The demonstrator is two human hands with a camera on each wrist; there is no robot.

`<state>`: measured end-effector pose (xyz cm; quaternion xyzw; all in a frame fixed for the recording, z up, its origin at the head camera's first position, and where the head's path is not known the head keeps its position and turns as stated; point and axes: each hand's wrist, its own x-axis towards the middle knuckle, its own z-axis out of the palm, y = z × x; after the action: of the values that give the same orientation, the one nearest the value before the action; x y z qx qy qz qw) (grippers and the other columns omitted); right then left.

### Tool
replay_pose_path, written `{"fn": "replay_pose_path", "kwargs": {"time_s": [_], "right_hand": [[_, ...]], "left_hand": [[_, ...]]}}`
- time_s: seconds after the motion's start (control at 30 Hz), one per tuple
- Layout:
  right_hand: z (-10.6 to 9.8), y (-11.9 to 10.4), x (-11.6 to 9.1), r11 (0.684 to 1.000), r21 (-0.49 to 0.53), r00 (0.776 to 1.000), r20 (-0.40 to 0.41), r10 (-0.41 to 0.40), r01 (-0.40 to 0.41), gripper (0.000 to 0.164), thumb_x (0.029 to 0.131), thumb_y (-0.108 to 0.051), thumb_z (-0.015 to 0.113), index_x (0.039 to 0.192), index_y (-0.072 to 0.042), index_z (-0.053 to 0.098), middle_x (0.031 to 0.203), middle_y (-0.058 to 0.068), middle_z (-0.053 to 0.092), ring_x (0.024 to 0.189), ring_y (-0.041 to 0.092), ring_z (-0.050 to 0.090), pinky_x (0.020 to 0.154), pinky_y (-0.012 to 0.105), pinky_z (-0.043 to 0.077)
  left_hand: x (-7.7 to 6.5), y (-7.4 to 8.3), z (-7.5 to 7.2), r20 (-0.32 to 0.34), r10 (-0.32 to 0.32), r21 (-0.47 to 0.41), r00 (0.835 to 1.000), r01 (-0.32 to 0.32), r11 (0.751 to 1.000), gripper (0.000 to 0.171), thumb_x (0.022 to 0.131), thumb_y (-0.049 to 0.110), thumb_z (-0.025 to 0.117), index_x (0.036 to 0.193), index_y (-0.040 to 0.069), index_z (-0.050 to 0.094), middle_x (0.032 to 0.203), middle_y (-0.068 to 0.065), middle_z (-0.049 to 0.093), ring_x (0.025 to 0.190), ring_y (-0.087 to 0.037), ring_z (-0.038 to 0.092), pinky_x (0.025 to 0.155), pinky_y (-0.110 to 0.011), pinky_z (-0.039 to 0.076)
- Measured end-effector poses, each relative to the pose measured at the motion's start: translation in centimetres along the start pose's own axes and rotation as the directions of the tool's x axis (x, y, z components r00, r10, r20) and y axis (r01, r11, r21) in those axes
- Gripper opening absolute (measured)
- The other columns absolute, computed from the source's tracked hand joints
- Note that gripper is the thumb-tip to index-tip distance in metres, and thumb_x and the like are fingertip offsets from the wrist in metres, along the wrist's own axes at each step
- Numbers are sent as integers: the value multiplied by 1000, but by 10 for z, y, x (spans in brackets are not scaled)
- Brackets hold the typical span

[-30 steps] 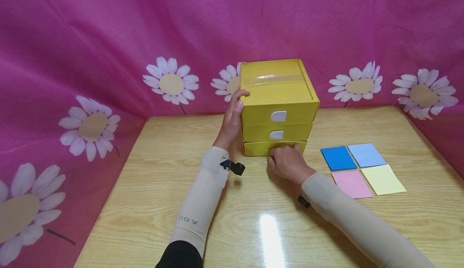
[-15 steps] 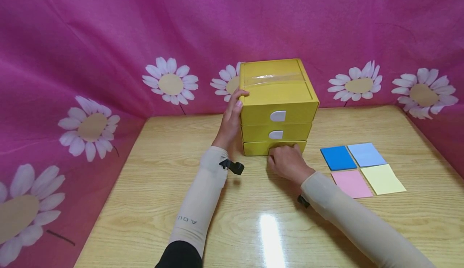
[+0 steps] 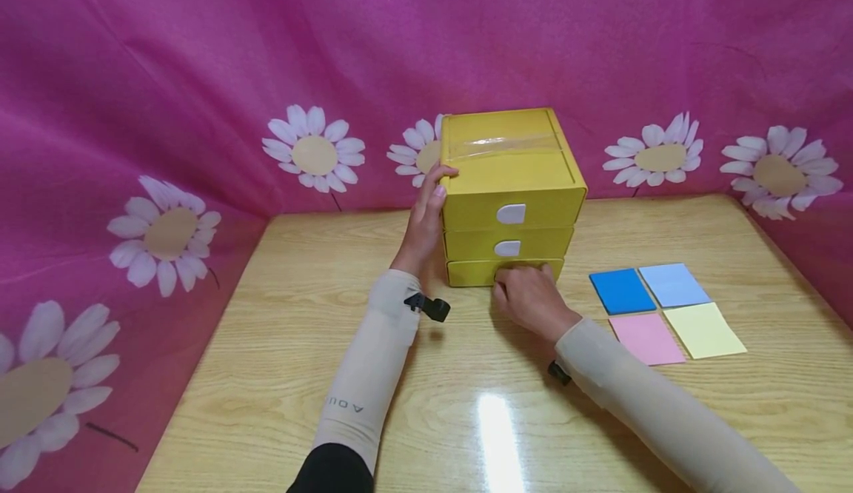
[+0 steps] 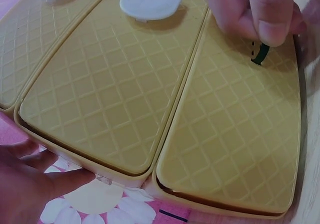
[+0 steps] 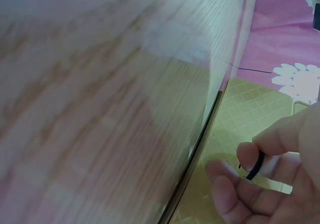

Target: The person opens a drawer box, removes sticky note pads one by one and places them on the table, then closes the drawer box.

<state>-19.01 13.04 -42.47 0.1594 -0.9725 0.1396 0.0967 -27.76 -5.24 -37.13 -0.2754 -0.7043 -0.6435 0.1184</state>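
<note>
A yellow drawer box with three stacked drawers stands on the table in the head view. My left hand rests against its left side, one finger over the top edge. In the left wrist view that hand shows with its fingers fairly straight along the box's side. Down at the bottom drawer, my right hand pinches a thin dark pull loop between thumb and finger. Part of the loop also shows below the fingertips in the left wrist view. The two upper drawers have white handles.
On the wooden table, right of the box, lie square pads in dark blue, light blue, pink and pale yellow. A pink curtain with daisies hangs behind the box.
</note>
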Motion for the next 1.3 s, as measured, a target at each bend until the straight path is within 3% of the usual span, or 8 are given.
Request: {"fn": "replay_pose_path", "kwargs": {"time_s": [0.23,0.47,0.57,0.93,1.3], "right_hand": [[2,0,0,1000,11,1000,-23,0,0,27,89,-15,56,62,-17,55,56,-3,49,60,21,54,66,44,34],[4,1,0,1000,23,998,-68,-11,12,27,88,-13,56,61,-16,54,55,-2,50,59,22,55,65,44,34],[6,1,0,1000,8,997,-80,-24,25,28,87,-13,58,60,-17,54,54,-2,49,59,22,55,65,45,35],[8,2,-1,1000,-8,997,-72,-30,30,29,87,-14,59,59,-17,53,55,-2,50,60,23,57,64,46,36],[7,2,1,999,29,996,-88,-12,14,28,87,-12,57,60,-17,55,55,-2,51,59,22,56,63,45,36]], "left_hand": [[-2,4,-1,15,8,-11,1000,-7,1000,45,99,33,29,134,8,42,160,-7,19,142,-19,23,114,-41,23],[-9,37,-1,27,0,-3,1000,0,1000,42,98,20,29,133,-1,41,157,-17,20,141,-21,23,114,-38,22],[-11,42,-1,22,11,3,1000,-11,1000,42,98,19,30,132,-2,41,155,-18,24,140,-21,25,114,-38,22],[-10,42,-2,28,-15,-6,999,15,1000,41,99,21,30,134,1,41,159,-17,18,144,-21,18,115,-41,19],[-10,41,-2,32,19,16,999,-19,1000,42,99,20,30,133,-2,41,154,-17,28,143,-19,21,115,-39,18]]}}
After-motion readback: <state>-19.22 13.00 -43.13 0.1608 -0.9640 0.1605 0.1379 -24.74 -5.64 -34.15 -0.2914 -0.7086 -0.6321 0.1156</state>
